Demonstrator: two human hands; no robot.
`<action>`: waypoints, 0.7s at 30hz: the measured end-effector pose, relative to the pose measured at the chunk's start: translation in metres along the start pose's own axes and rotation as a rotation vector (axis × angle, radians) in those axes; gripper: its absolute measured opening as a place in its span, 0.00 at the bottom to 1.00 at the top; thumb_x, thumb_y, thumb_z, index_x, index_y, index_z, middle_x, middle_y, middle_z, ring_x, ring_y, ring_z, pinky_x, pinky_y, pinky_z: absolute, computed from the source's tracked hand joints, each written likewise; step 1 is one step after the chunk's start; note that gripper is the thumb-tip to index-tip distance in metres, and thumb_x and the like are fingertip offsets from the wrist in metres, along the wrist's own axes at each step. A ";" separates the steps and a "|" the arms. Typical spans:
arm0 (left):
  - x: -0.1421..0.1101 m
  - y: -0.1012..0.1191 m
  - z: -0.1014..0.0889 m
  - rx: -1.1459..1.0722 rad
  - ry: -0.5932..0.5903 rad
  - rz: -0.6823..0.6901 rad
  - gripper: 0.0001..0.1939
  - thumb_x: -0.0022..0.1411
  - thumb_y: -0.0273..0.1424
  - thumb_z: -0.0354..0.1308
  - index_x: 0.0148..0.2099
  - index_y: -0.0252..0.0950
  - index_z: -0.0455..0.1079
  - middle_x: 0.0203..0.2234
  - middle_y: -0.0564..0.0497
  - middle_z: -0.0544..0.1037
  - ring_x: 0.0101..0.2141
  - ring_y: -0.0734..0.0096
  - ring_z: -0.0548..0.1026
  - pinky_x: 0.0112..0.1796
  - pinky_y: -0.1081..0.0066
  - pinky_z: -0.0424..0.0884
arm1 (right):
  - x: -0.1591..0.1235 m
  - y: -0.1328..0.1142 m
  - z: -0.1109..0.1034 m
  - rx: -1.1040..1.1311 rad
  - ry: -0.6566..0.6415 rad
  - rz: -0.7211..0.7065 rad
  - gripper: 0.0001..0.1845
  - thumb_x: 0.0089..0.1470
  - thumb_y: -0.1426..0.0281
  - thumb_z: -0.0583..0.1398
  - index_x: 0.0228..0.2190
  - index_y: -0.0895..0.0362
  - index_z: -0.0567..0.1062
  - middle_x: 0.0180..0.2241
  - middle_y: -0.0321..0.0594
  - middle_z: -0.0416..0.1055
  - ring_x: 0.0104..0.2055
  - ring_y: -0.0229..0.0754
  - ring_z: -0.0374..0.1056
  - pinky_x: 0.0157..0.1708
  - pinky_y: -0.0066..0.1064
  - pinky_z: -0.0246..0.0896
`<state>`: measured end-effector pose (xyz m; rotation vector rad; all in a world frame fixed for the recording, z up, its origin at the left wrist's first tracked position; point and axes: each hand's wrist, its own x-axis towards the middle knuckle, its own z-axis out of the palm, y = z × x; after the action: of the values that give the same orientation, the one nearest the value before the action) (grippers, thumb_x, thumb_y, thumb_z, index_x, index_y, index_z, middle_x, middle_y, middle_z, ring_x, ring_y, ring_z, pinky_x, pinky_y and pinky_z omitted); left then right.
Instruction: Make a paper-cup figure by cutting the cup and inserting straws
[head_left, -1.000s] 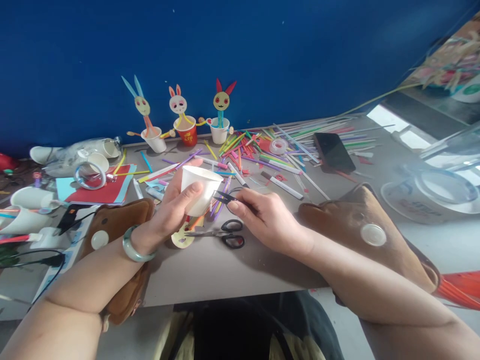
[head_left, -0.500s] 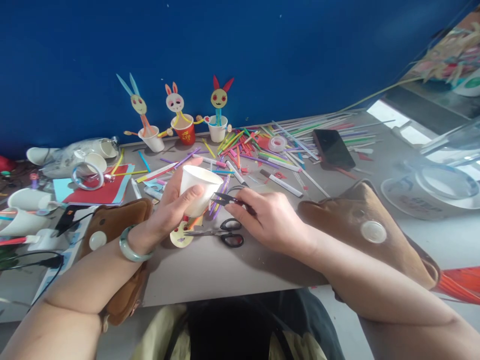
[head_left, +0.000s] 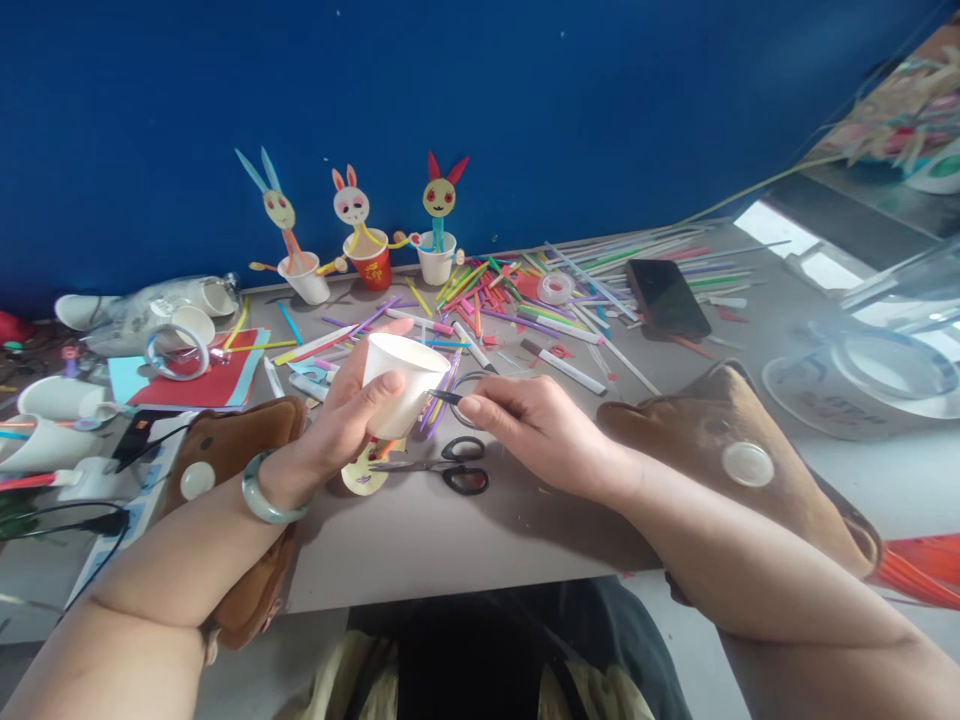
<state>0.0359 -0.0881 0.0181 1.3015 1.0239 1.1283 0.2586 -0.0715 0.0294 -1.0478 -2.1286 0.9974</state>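
The left hand (head_left: 351,402) is squeezing a white, round paper cup (head_left: 411,402), thumb in front, above the grey surface (head_left: 525,540). The cup is leaning, with its open top tipping to the right. On the cup's right, the right hand (head_left: 541,428) is pinching a slim black pointed tool (head_left: 448,397). The tool is lying sideways and its tip is pointing left, at the cup's side wall, so the right hand is nearer to that wall. I cannot tell if the tip is touching. Below the cup, silver scissors with black loop handles (head_left: 442,465) are resting partly over a flat yellow paper circle (head_left: 361,482).
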 end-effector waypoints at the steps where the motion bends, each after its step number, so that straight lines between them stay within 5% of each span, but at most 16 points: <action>1: 0.000 -0.001 -0.001 -0.015 -0.011 -0.007 0.33 0.65 0.48 0.58 0.67 0.42 0.59 0.43 0.45 0.77 0.30 0.65 0.78 0.25 0.71 0.73 | 0.000 0.000 0.000 0.005 -0.003 0.000 0.31 0.65 0.46 0.51 0.21 0.57 0.65 0.20 0.30 0.54 0.23 0.32 0.48 0.25 0.26 0.45; 17: 0.001 -0.003 -0.001 -0.218 -0.107 -0.108 0.33 0.66 0.49 0.55 0.67 0.42 0.57 0.42 0.46 0.79 0.30 0.66 0.79 0.25 0.71 0.73 | 0.003 0.003 0.000 0.162 -0.041 -0.065 0.30 0.65 0.47 0.52 0.20 0.57 0.62 0.20 0.29 0.52 0.23 0.31 0.47 0.23 0.27 0.44; 21: 0.005 -0.003 0.000 -0.248 -0.076 -0.173 0.32 0.67 0.49 0.54 0.65 0.37 0.61 0.35 0.47 0.79 0.31 0.65 0.79 0.30 0.69 0.76 | 0.002 0.006 0.000 0.276 -0.006 -0.121 0.27 0.62 0.48 0.56 0.23 0.57 0.66 0.20 0.30 0.54 0.23 0.31 0.48 0.23 0.27 0.44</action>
<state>0.0366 -0.0832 0.0150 1.0309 0.8918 1.0298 0.2600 -0.0669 0.0248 -0.7746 -1.9626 1.1944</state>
